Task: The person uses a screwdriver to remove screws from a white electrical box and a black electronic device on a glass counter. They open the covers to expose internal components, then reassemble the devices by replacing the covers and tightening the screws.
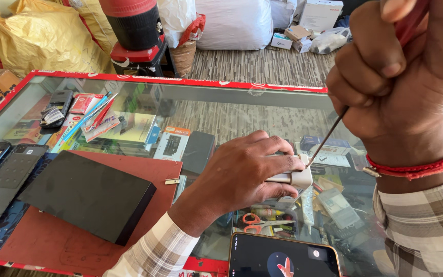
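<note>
My left hand (244,172) presses a small white charger block (297,178) down on the glass counter top (221,110), fingers wrapped over it. My right hand (401,77) is raised close to the camera, fist closed around a red-handled screwdriver (329,136). Its thin metal shaft slants down and left, and the tip touches the top edge of the white block beside my left fingertips. A red thread band circles my right wrist.
A flat black box (85,195) lies on a red mat (47,241) at the left, next to two phones (1,172). A phone with a lit screen (283,256) lies at the near edge. Packages show under the glass. Bags and boxes stand behind the counter.
</note>
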### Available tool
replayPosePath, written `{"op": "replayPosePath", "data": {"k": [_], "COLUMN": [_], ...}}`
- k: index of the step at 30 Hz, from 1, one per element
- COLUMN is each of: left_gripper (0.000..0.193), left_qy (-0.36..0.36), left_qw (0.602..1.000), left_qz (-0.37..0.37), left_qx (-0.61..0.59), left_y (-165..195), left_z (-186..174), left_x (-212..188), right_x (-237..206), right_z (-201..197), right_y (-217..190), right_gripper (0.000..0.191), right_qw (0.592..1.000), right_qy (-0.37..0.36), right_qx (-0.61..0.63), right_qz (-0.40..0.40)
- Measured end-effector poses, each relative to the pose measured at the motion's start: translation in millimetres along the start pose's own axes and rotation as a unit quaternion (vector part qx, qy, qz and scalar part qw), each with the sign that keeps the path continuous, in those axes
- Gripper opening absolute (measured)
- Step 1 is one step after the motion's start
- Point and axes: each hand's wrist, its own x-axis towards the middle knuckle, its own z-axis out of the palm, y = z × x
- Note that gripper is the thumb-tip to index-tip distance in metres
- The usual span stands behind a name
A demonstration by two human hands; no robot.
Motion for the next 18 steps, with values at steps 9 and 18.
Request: {"op": "replayPosePath", "data": {"k": [9, 18], "left_gripper": [0.042, 0.041], "left_qy": [0.008, -0.001], "left_qw": [1.0, 1.0], "left_qz": [0.007, -0.003], "left_qx": [0.001, -0.002], "left_y": [0, 0], "left_z": [0, 0], "left_x": [0, 0], "right_x": [-1, -1], "right_z": [33, 41], "right_y": [13, 12], "right_gripper": [0.032, 0.031], "right_qw": [0.96, 0.966], "right_qy": [-0.079, -0.093], "right_qx": [-0.248, -0.232], "right_qz": [-0.106, -0.071]}}
